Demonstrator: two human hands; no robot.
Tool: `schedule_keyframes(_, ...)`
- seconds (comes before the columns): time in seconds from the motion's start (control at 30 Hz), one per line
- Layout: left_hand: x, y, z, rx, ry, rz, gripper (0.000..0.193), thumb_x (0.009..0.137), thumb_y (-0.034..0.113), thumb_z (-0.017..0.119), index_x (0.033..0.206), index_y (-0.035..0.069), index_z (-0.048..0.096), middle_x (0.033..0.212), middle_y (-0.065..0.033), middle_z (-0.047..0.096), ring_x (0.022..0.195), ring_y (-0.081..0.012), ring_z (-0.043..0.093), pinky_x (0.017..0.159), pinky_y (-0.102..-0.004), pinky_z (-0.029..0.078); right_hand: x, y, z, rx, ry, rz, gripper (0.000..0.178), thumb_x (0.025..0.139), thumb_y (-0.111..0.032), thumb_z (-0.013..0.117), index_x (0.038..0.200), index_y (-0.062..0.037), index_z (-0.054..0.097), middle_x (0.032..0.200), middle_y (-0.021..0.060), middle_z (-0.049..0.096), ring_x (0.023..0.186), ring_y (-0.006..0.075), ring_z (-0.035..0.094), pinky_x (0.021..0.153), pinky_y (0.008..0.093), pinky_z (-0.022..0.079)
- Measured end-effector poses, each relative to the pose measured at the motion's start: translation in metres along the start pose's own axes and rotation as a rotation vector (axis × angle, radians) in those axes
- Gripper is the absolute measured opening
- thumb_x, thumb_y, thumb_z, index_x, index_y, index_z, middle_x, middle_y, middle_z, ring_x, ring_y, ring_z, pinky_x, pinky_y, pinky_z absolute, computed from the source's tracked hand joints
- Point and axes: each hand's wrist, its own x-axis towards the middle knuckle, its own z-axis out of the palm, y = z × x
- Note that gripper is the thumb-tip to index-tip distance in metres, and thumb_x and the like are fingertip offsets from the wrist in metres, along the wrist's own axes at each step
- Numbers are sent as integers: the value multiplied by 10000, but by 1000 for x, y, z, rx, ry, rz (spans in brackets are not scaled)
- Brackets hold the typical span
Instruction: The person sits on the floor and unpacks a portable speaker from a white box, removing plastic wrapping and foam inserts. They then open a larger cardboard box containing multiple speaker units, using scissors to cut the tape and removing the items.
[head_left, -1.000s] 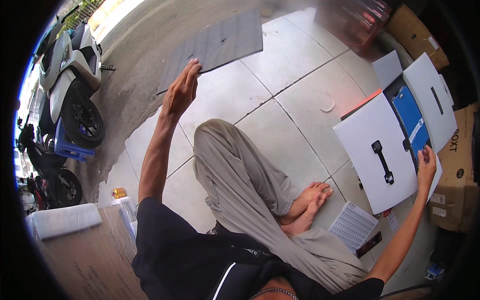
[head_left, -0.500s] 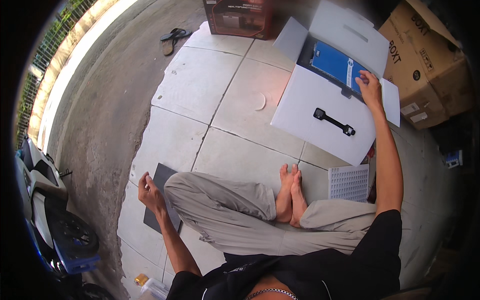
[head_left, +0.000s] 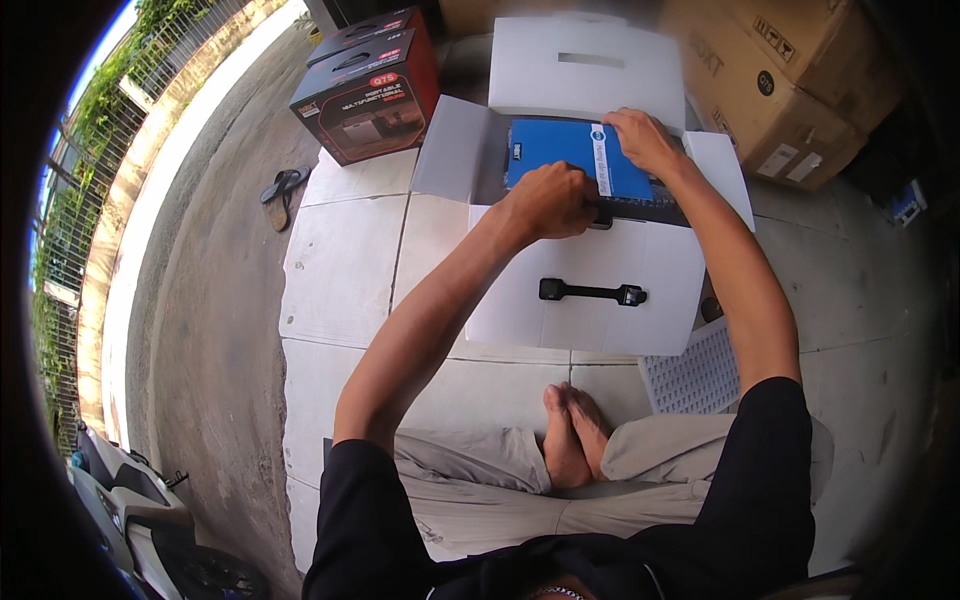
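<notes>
A white carton lies with its flaps folded out on the tiles before me. In its opening is a flat blue booklet with a white band, apparently in clear plastic. My left hand is closed at the booklet's near edge; its fingertips are hidden, so what it grips cannot be made out. At the far edge, my right hand pinches the booklet between bent fingers. A black tab shows just below my left hand. On the near flap is a black carry handle.
Black-and-red printed boxes stand far left of the carton. Large brown cartons are at the far right. A white perforated panel lies near my right knee. Sandals and a parked motorbike are on the left.
My left hand has moved from beside my left knee up to the carton and closed there. My right hand has shifted to the booklet's far edge. The view has turned.
</notes>
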Motion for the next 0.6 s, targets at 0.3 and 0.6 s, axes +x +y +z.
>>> schedule_keyframes(0.3, 47, -4, -2, -19, -385, -96, 304, 712, 270, 781, 900, 32, 774, 871, -141, 747, 797, -281, 726, 798, -338, 581, 21, -3, -14, 83, -265, 6, 370, 799, -53, 542, 1125, 9, 706, 972, 241, 708, 1020, 392, 653, 958, 428, 501)
schedule_keyframes(0.6, 47, -3, 4, 20, -392, -51, 320, 700, 270, 787, 894, 16, 770, 862, -157, 742, 793, -284, 726, 794, -346, 582, 25, -31, -16, -118, -223, -115, 622, 820, 54, 641, 1413, -83, 513, 1005, 186, 673, 895, 351, 666, 826, 466, 533)
